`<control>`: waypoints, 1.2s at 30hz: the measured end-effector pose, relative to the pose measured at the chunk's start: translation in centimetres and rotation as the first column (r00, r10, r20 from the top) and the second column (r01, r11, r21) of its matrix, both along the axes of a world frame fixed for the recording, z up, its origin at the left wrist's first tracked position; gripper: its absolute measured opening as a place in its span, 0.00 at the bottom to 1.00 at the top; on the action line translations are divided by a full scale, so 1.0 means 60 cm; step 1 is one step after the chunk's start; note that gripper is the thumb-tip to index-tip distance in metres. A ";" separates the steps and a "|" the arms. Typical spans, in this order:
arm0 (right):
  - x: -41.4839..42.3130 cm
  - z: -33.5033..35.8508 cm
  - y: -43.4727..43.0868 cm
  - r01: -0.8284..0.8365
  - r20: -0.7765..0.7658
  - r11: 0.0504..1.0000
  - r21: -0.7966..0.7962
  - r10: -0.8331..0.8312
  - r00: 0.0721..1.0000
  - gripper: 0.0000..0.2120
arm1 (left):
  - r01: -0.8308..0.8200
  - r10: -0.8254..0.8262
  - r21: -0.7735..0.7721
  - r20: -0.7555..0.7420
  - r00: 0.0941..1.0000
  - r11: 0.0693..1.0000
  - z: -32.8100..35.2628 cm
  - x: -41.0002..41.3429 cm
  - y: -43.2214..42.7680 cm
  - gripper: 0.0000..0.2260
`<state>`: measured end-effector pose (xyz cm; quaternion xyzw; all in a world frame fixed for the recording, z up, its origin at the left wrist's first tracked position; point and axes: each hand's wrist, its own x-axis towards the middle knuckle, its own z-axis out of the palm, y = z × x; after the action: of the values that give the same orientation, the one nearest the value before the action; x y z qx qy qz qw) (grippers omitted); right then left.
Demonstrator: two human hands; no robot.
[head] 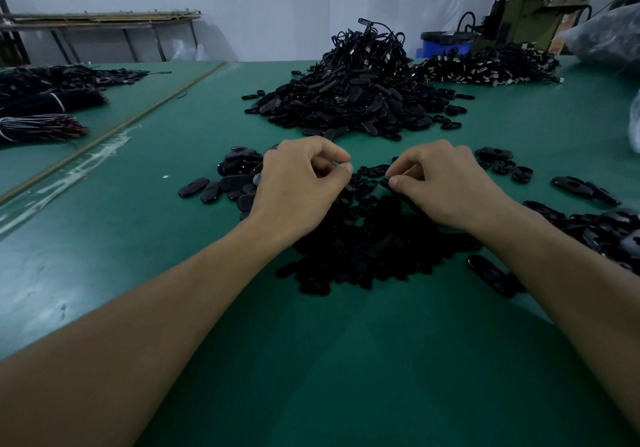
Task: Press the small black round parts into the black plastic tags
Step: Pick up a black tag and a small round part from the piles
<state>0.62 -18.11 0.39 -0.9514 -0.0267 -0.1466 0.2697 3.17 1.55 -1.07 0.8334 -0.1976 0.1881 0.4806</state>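
Observation:
A low heap of small black round parts [374, 238] lies on the green table [346, 360] between my forearms. My left hand [298, 183] hovers over its far edge with fingers curled and thumb against forefinger; what it pinches is too small to tell. My right hand [446, 183] has its fingers curled and pinches a small black piece [385, 183] at the thumb tip. Oval black plastic tags lie in a cluster [228, 179] left of my left hand and in loose groups [502, 162] right of my right hand.
A big heap of black tags [349, 100] rises behind my hands, with another pile [485, 65] at the back right. More tags [609, 228] lie by my right forearm. Bundled black cords [45, 100] lie at the far left. A blue bucket [445, 44] and machinery stand at the back right.

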 end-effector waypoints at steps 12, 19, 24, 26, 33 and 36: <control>-0.013 0.013 0.016 -0.028 -0.036 0.988 -0.149 0.023 0.999 0.15 | 0.004 -0.004 -0.003 -0.001 1.000 1.000 -0.002 0.001 0.001 0.01; -0.018 0.015 0.019 0.042 0.027 0.978 -0.202 -0.038 0.999 0.16 | 0.005 -0.005 0.002 0.000 1.000 1.000 -0.001 0.000 0.001 0.02; -0.020 0.017 0.023 0.091 0.167 0.982 -0.163 -0.064 0.984 0.15 | 0.001 -0.001 0.003 0.002 1.000 1.000 0.001 -0.001 0.001 0.01; -0.020 0.016 0.027 0.076 0.211 0.988 -0.137 -0.046 0.976 0.14 | 0.017 -0.017 -0.004 0.001 1.000 1.000 0.001 -0.003 0.000 0.02; -0.022 0.016 0.044 -0.145 0.267 0.989 -0.025 0.146 0.953 0.12 | 0.067 -0.066 0.031 -0.026 0.997 0.997 0.005 -0.010 -0.006 0.10; -0.024 0.017 0.052 -0.205 0.302 0.979 0.013 0.192 0.934 0.13 | 0.075 -0.076 -0.014 -0.027 0.997 0.997 0.009 -0.012 -0.005 0.04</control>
<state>-0.83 -14.97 1.38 -0.9044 -0.1597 -0.2614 0.2971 2.46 1.25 -0.52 0.8248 -0.2212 0.1596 0.4953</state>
